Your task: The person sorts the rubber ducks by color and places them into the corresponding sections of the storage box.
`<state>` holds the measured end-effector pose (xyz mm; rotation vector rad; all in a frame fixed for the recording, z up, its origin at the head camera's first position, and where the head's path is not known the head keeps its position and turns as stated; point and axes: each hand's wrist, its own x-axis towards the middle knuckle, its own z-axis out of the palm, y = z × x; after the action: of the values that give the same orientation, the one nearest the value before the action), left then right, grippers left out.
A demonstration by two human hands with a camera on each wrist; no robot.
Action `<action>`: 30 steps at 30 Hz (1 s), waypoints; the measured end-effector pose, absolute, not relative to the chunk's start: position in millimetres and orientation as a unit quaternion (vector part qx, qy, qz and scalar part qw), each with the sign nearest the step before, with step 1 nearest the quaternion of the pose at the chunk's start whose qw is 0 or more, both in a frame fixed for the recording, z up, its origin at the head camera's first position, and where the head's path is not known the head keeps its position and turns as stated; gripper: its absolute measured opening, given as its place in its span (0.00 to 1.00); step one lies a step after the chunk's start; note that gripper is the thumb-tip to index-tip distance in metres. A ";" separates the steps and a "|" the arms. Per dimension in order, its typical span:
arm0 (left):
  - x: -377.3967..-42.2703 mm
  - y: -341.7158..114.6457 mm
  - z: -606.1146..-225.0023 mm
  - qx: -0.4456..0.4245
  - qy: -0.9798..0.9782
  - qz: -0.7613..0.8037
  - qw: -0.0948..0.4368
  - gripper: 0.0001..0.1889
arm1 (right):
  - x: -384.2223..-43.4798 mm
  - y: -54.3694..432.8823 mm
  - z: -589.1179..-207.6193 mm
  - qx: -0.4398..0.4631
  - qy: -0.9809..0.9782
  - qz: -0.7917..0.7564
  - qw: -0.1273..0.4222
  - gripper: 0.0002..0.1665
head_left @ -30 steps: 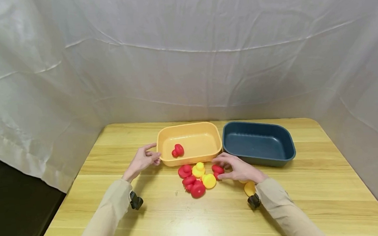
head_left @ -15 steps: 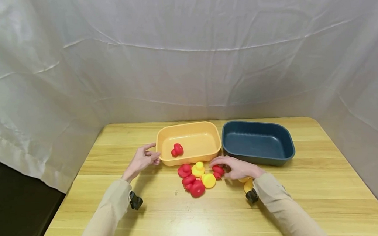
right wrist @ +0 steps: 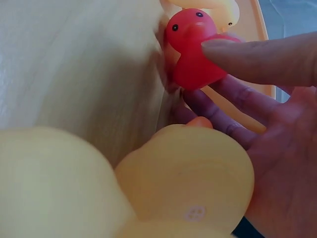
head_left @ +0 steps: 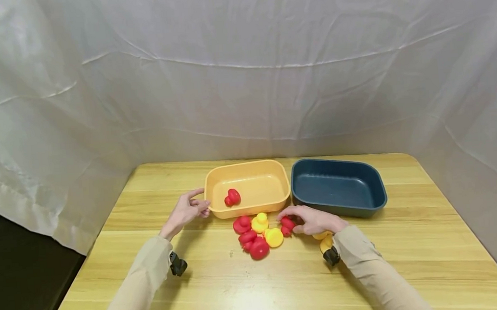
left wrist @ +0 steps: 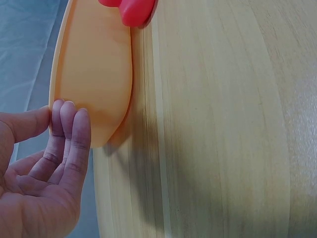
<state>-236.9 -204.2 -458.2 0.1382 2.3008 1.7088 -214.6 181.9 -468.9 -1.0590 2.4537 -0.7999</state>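
My left hand (head_left: pixel 186 212) holds the left end of the yellow-orange bin (head_left: pixel 259 185), thumb and fingertips at its rim in the left wrist view. A red rubber duck (head_left: pixel 233 197) lies inside that bin. In front of the bins, my right hand (head_left: pixel 309 219) pinches another red rubber duck (right wrist: pixel 190 69) between thumb and fingers, low over the table. Just left of it is a cluster of rubber ducks, with a yellow one (head_left: pixel 274 237) and a red one (head_left: pixel 259 248) nearest. Yellow ducks (right wrist: pixel 188 168) sit under my right wrist.
A dark blue bin (head_left: pixel 336 187) stands right beside the yellow-orange one, with nothing seen inside. Both are toward the back of the wooden table (head_left: pixel 207 294). Grey-white sheeting (head_left: pixel 244 97) hangs behind and at the sides.
My right hand has come down around the red duck, and its thumb and fingers have closed on it. The left hand stays at the bin's rim.
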 end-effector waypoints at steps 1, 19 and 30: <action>-236.9 -204.3 -458.1 0.048 0.794 0.590 0.136 0.34 | -214.7 182.0 -468.8 -0.374 0.865 -0.285 0.176 0.25; -236.5 -204.2 -459.4 0.048 0.795 0.588 0.137 0.33 | -212.5 184.2 -459.5 -0.382 0.855 -0.314 0.154 0.24; -236.5 -204.5 -458.6 0.051 0.795 0.589 0.137 0.33 | -211.4 184.2 -451.8 -0.368 0.829 -0.377 0.189 0.24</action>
<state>-236.5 -204.5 -458.6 0.1481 2.2997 1.7041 -211.4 184.2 -451.8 -1.0334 2.3296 -1.0609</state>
